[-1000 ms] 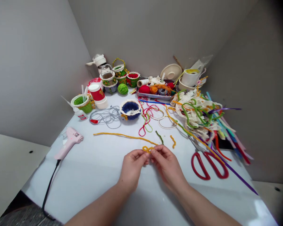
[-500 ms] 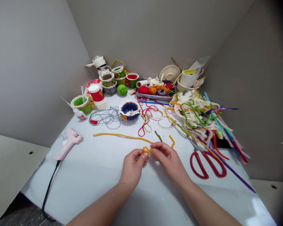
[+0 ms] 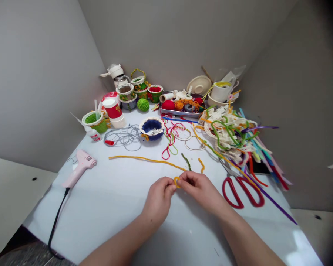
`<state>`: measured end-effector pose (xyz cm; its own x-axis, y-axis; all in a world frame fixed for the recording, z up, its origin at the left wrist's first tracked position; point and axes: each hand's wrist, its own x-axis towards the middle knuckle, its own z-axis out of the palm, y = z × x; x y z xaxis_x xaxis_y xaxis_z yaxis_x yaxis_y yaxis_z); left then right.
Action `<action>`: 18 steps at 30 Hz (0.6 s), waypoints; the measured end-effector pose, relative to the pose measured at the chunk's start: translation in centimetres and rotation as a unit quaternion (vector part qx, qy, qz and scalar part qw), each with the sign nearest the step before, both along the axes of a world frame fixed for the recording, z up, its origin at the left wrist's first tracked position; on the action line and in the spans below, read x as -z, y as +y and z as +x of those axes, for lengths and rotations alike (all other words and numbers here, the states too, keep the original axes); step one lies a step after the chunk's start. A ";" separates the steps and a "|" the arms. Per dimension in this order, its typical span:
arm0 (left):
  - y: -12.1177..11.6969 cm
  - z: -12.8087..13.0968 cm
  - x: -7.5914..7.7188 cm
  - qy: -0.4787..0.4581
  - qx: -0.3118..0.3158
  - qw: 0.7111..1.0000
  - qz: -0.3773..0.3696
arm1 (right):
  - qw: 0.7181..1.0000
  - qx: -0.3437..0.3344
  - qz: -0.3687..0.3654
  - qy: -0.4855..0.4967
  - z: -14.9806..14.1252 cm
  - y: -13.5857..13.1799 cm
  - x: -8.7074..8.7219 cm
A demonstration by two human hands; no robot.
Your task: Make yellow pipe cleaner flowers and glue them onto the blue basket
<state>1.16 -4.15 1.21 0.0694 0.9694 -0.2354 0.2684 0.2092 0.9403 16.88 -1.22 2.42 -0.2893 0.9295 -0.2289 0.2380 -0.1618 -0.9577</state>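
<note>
A small looped piece of yellow pipe cleaner is pinched between my two hands above the white table. My left hand closes thumb and fingers on its left side. From the right, my right hand pinches it as well, and the fingertips hide much of the loop. Just beyond my hands lies a long yellow pipe cleaner, its right end reaching my right fingers. Short green and yellow pieces lie beyond my right hand.
A pink glue gun with a black cord lies at left. Red-handled scissors are at right, beside a heap of lace and pipe cleaners. A blue pot, grey yarn and a yarn tray stand farther back.
The yellow loop has turned and appears smaller between my fingers. My left hand has shifted slightly right, and my right fingers have closed in on the loop again.
</note>
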 end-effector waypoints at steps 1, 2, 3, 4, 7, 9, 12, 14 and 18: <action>0.0 0.0 0.0 0.003 0.003 1.000 -0.001 | 1.000 -0.004 0.002 -0.005 0.1 0.0 0.0; 0.0 0.0 0.0 0.008 0.006 1.000 -0.001 | 1.000 -0.007 0.003 -0.010 0.2 0.0 0.0; 0.1 -0.1 0.0 0.012 0.008 1.000 0.000 | 1.000 -0.012 0.002 -0.015 0.2 0.1 0.0; 0.1 -0.1 0.0 0.017 0.011 1.000 0.002 | 1.000 -0.016 0.000 -0.017 0.3 0.1 -0.1; 0.2 -0.1 -0.2 0.027 0.015 1.000 0.002 | 1.000 -0.019 -0.007 -0.011 0.4 0.1 -0.1; 0.2 -0.1 -0.4 0.033 0.016 0.999 -0.002 | 1.000 -0.016 -0.007 -0.006 0.4 0.1 0.0; 0.3 -0.1 -0.6 0.038 0.018 0.999 -0.006 | 1.000 -0.014 -0.003 -0.011 0.4 0.0 0.1; 0.3 -0.1 -0.6 0.037 0.017 0.999 -0.008 | 1.000 -0.014 -0.002 -0.015 0.4 0.0 0.2; 0.1 -0.1 -0.3 0.035 0.013 0.999 -0.004 | 1.000 -0.016 -0.004 -0.014 0.4 0.0 0.0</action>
<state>1.04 -4.06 1.54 0.0783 0.9656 -0.2478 0.3386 0.2080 0.9177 17.24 -1.24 2.39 -0.3126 0.9180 -0.2439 0.2692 -0.1606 -0.9496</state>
